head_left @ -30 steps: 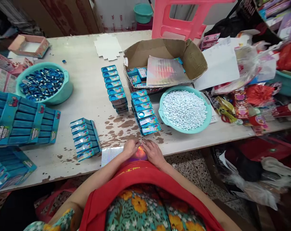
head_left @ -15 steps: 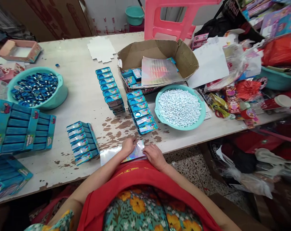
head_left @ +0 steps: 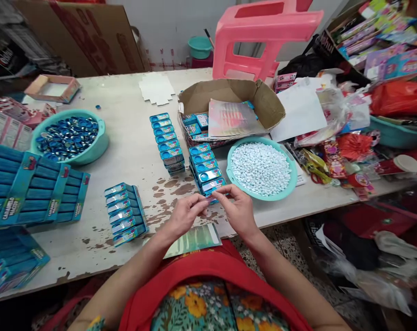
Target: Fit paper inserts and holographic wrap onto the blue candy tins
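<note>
My left hand (head_left: 186, 214) and my right hand (head_left: 239, 209) meet at the fingertips over the near end of a row of blue candy tins (head_left: 204, 166). Pinched between them is a thin, shiny sticker (head_left: 210, 198), seen almost edge-on and mostly covered by my fingers. Below, a glossy sticker sheet (head_left: 196, 240) lies at the table's front edge, against my red apron. Some tins in the row have a shiny strip on top; others show a plain round blue recess. The nearest tins are partly behind my fingers.
White candies fill a turquoise basin (head_left: 296, 177) on the right; blue caps fill another basin (head_left: 94, 151) on the left. A cardboard box (head_left: 269, 99) holds tins and sheets. More tins stand in a second row (head_left: 167, 142) and a display tray (head_left: 141, 211). Behind is a pink stool (head_left: 263, 27).
Both hands have risen from the sticker sheet to the near tins, with a small sticker now between the fingertips. The sheet is left on the table edge. The view has tilted up slightly.
</note>
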### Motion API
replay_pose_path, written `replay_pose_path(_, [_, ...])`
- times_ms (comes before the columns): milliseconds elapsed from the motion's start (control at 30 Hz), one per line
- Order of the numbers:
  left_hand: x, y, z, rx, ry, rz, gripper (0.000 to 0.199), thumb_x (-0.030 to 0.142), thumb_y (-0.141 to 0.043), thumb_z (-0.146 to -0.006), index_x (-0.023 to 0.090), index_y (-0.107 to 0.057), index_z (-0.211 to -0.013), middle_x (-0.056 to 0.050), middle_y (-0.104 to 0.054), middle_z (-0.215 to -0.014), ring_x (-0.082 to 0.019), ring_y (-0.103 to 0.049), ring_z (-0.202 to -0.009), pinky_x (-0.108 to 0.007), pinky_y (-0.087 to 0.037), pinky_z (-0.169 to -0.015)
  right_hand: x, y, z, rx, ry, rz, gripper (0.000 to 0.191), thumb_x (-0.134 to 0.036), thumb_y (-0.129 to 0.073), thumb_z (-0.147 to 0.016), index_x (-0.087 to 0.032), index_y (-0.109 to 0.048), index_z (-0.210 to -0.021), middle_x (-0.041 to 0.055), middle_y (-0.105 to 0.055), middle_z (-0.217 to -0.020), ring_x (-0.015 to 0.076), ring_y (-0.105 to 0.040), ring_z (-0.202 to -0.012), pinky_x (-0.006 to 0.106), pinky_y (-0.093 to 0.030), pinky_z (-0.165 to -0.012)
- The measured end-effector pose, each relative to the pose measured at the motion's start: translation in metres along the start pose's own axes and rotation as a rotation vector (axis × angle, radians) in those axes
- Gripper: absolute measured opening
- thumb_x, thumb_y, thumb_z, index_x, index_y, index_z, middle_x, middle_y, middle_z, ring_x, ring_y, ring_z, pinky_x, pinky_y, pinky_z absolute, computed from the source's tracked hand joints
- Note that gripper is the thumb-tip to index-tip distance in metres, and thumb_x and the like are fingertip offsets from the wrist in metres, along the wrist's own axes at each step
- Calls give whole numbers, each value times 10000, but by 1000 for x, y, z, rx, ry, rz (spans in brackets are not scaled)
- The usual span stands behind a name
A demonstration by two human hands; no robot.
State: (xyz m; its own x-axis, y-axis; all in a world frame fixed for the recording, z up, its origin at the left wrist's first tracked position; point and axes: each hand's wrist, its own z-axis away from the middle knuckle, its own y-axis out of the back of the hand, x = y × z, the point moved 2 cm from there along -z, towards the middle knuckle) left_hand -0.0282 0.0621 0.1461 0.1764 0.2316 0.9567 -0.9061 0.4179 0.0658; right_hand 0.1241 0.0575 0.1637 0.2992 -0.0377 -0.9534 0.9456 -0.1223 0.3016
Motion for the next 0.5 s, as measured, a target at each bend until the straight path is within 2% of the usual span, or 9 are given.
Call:
replay_pose_path(100, [-6,14,-22,31,9,-1,249,388,-493,-852,158,-577,-898,7,-596,-644,-102,-570,-547,-219,-473,-554,14,-12,-24,128,3,27,91,-299,-661,-751,-211,-683,-758,48,-623,-1050,190,-583,-942,298,-454,-745])
replay_pose_path(167, [-7,24,-37,44,5,8,218,366,-493,-848,171,-524,-939,28,-579,-606,-96,-550,-499,-206,-453,-502,24,-17,-40,208,2,83,96,-307,-687,-716,-215,-703,-740,64,-581,-1126,219,-548,-1034,337,-446,-819])
replay_pose_path(300, [-9,36,-62,46,-25,18,129,267,-471,-832,193,-447,-935,63,-540,-563,-77,-510,-467,-172,-410,-465,42,-25,-65,292,15,214,81,-297,-697,-693,-217,-706,-695,69,-561,-1081,237,-502,-1082,405,-360,-970])
replay_pose_path(433, [-23,33,-76,91,-44,27,106,223,-452,-810,202,-407,-904,83,-508,-559,-59,-477,-446,-158,-385,-460,53,-29,-75,264,-18,242,91,-276,-674,-686,-186,-667,-678,76,-548,-1027,217,-525,-1017,364,-396,-925])
replay_pose_path(500, [-35,26,-81,103,-3,94,120,250,-435,-823,209,-373,-917,89,-504,-565,-60,-477,-415,-164,-372,-439,58,-28,-78,260,-67,255,164,-273,-685,-653,-174,-634,-772,61,-565,-967,198,-550,-919,348,-432,-856])
